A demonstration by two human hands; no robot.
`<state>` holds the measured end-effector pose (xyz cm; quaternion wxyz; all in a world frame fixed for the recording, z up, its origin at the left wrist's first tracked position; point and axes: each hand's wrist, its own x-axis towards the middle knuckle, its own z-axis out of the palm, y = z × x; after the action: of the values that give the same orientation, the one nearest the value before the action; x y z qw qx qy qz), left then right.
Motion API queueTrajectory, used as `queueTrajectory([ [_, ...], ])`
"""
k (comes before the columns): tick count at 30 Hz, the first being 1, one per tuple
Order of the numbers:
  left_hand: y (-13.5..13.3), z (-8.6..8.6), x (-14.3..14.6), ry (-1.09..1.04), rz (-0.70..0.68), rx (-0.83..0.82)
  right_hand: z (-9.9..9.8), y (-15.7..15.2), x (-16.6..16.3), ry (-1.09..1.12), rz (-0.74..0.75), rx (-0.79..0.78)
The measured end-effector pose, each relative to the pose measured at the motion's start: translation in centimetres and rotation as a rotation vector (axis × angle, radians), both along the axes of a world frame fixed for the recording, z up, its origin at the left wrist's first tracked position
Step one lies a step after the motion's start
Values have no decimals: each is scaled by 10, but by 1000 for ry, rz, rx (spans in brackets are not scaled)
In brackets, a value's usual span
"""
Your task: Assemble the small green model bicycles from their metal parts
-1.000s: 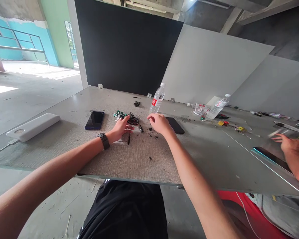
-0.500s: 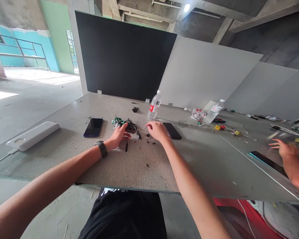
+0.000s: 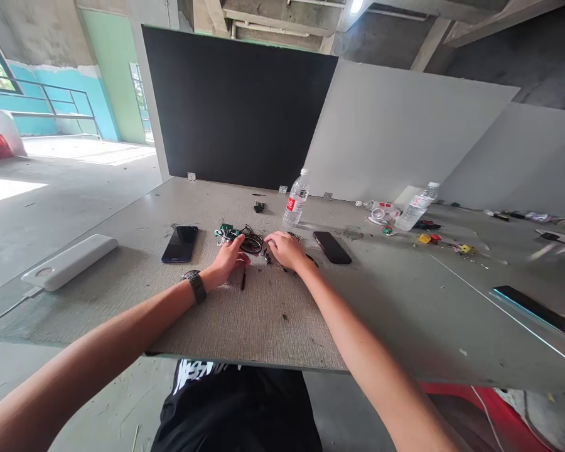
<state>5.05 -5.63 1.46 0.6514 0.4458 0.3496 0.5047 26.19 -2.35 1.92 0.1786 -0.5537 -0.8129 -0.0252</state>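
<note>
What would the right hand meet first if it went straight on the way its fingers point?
Most likely the black cable coil, just ahead of the right hand's fingertips; height is unclear, so it might pass above it.

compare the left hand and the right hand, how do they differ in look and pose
The left hand has a dark watch at its wrist; the right hand has a bare wrist. The left hand is at the green board and coiled cable, while the right hand is nearer the black phone. Both have bent fingers; whether either grips anything is unclear.
</note>
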Motion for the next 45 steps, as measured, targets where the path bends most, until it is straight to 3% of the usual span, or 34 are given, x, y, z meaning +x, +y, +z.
queueTrajectory([
  [5, 1, 0, 0, 9, 15, 25, 0, 0, 0, 93, 114, 19],
  [14, 3, 4, -3, 30, 111, 77, 1, -13, -18, 132, 185, 72],
  [18, 9, 6, -5, 62, 237, 108, 9, -28, -32, 109, 255, 82],
  [21, 14, 9, -8, 111, 363, 118, 17, -41, -46, 91, 360, 4],
  [26, 20, 8, -11, 149, 407, 110, 20, -54, -67, 173, 540, -276],
  [31, 20, 5, -10, 160, 399, 116, 15, -56, -76, 156, 516, -355],
  [45, 15, 8, -5, 128, 356, 99, 14, -55, -74, 19, 497, -252],
])
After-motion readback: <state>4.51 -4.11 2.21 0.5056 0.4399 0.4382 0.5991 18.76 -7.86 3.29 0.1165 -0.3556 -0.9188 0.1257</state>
